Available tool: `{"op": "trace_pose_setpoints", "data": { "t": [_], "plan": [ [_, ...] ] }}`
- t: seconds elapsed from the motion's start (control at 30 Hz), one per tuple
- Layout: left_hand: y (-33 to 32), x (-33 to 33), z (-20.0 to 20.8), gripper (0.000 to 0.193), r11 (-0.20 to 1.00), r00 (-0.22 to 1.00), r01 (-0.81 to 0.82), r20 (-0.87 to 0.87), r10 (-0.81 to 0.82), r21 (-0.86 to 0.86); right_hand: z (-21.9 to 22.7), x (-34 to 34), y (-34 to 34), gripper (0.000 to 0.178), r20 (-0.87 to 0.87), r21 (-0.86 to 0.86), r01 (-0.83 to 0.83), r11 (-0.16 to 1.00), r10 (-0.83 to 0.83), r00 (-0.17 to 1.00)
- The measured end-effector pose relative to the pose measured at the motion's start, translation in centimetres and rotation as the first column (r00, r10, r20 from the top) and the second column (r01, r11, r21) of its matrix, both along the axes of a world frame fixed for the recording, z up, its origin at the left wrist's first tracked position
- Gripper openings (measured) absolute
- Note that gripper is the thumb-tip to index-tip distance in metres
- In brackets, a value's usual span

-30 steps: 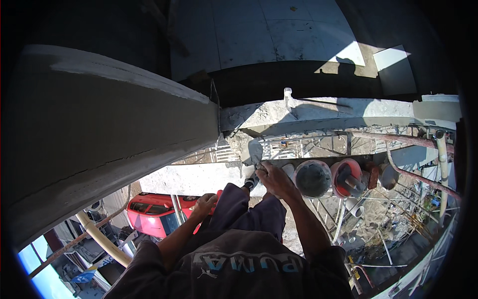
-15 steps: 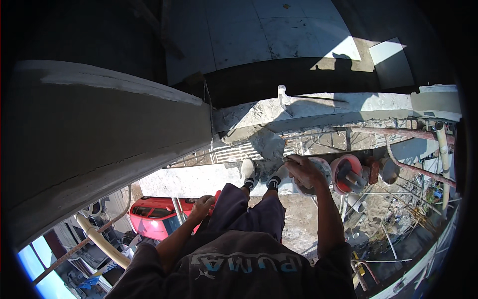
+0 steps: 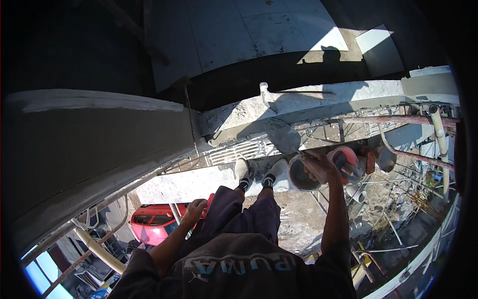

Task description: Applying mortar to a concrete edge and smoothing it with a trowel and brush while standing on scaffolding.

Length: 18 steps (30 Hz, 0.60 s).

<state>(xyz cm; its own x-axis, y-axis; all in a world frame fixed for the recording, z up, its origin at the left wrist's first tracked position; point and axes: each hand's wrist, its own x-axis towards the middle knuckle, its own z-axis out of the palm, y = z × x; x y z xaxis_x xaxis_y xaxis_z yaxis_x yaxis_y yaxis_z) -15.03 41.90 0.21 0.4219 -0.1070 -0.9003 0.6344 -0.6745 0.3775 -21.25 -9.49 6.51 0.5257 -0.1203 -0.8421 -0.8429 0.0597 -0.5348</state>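
My right hand (image 3: pixel 319 168) is closed around the handle of a trowel, its fist above a round bucket (image 3: pixel 300 175) with grey stuff inside. The wide trowel blade (image 3: pixel 284 135), coated in grey mortar, points away toward the ledge (image 3: pixel 343 94). My left hand (image 3: pixel 197 210) is low beside my left thigh, its fingers curled round a red object (image 3: pixel 209 200); most of that object is hidden, so its kind cannot be made out. My shoes (image 3: pixel 241 170) stand on a pale, mortar-stained plank (image 3: pixel 194 183).
Right of the bucket stand a pink bucket (image 3: pixel 352 156) with a tool in it, a reddish brick (image 3: pixel 368 158) and another round container (image 3: pixel 387 160). Scaffold pipes (image 3: pixel 398 119) cross at right. A grey plastered wall (image 3: pixel 99 139) fills the left. Far below is a red car (image 3: pixel 152 224).
My right hand has moved right with the trowel, and its blade has shifted right and slightly away. My left hand stays by my thigh. The view has shifted slightly.
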Motion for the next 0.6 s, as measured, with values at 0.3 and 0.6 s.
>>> {"op": "trace_pose_setpoints", "data": {
  "t": [0.3, 0.6],
  "plan": [
    [-2.7, -0.1, 0.4, 0.055, 0.981, 0.984, 0.172, -0.058, -0.168, 0.084, -3.2, -14.2, 1.0, 0.029, 0.213, -0.042, 0.694, 0.719, -0.672, 0.709],
    [-3.8, -2.1, -2.0, 0.048, 0.835, 0.832, 0.512, 0.126, -0.54, 0.201, -22.5, -23.0, 8.6, 0.036, -0.436, -0.516, 0.12, 0.848, -0.381, 0.815]
  ]
}}
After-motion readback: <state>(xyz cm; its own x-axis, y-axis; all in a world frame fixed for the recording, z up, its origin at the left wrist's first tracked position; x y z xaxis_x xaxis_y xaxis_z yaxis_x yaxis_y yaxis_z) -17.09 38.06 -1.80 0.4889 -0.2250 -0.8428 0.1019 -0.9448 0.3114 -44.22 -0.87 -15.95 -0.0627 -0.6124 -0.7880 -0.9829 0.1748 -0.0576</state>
